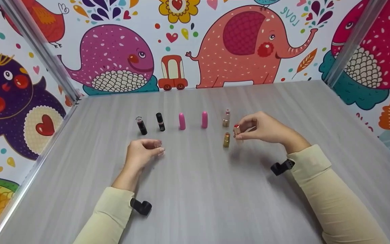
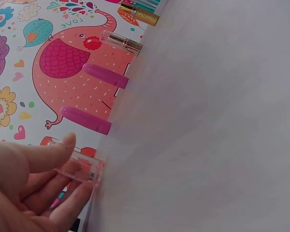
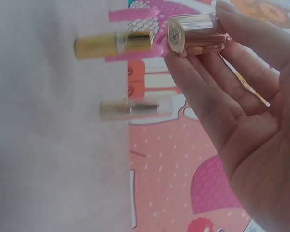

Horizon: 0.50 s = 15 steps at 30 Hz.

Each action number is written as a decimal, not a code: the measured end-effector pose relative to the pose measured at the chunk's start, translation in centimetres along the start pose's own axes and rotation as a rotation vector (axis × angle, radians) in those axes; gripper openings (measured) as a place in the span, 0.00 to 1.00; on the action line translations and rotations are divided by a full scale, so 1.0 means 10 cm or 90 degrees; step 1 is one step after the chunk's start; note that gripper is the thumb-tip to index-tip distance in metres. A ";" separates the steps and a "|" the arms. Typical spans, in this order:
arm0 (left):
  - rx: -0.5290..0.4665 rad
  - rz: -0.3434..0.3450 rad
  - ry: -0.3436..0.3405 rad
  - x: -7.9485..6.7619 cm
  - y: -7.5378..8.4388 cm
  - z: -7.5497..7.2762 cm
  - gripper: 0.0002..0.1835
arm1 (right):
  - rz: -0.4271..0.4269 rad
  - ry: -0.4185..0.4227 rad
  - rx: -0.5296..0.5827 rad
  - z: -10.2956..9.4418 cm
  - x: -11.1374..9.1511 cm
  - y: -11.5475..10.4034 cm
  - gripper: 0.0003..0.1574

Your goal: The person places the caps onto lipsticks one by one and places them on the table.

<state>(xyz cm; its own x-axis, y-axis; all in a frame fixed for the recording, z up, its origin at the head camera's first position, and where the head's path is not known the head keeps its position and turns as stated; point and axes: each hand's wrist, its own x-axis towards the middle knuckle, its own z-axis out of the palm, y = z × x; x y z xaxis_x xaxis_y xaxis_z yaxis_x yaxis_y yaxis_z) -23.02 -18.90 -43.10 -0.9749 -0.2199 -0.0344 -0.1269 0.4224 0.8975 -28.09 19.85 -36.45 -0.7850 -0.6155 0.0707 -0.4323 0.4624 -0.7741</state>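
My left hand [image 1: 139, 154] pinches a clear, see-through lipstick cap [image 2: 89, 169] between thumb and fingers, low over the table. On the other side, my right hand [image 1: 266, 128] holds an uncapped lipstick [image 1: 237, 130] with a red tip. Its shiny gold-toned base [image 3: 195, 35] shows in the right wrist view, gripped between thumb and fingertips. Just left of that hand stands a gold lipstick tube [image 1: 226, 139]. Behind it is a lipstick with a clear top and gold base [image 1: 226, 119]. Both stand upright, apart from the hand.
Two pink tubes [image 1: 204, 120] stand upright mid-table. To their left are a black lipstick tube [image 1: 160, 122] and another dark tube with a clear top [image 1: 141, 126]. A wall with cartoon animals [image 1: 242, 47] borders the grey table [image 1: 195, 189] at the back.
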 end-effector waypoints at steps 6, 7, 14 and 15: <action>0.010 -0.001 0.002 -0.01 0.00 0.00 0.15 | -0.034 -0.011 -0.005 0.08 -0.02 -0.17 0.15; 0.011 -0.002 0.003 -0.01 0.00 0.00 0.15 | -0.037 -0.013 -0.005 0.09 -0.02 -0.20 0.15; 0.012 -0.005 0.005 -0.01 0.02 0.00 0.15 | -0.062 -0.038 0.016 0.22 -0.01 -0.30 0.15; 0.010 -0.007 0.004 -0.01 0.02 0.00 0.15 | -0.062 -0.042 0.017 0.24 -0.01 -0.30 0.14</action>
<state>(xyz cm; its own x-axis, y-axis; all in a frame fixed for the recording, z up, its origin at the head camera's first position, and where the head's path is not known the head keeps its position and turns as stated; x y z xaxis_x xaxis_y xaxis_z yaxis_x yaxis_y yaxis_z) -22.90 -18.75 -42.96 -0.9724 -0.2296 -0.0410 -0.1400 0.4342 0.8899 -25.66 16.97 -35.59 -0.7082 -0.6979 0.1062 -0.4930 0.3812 -0.7821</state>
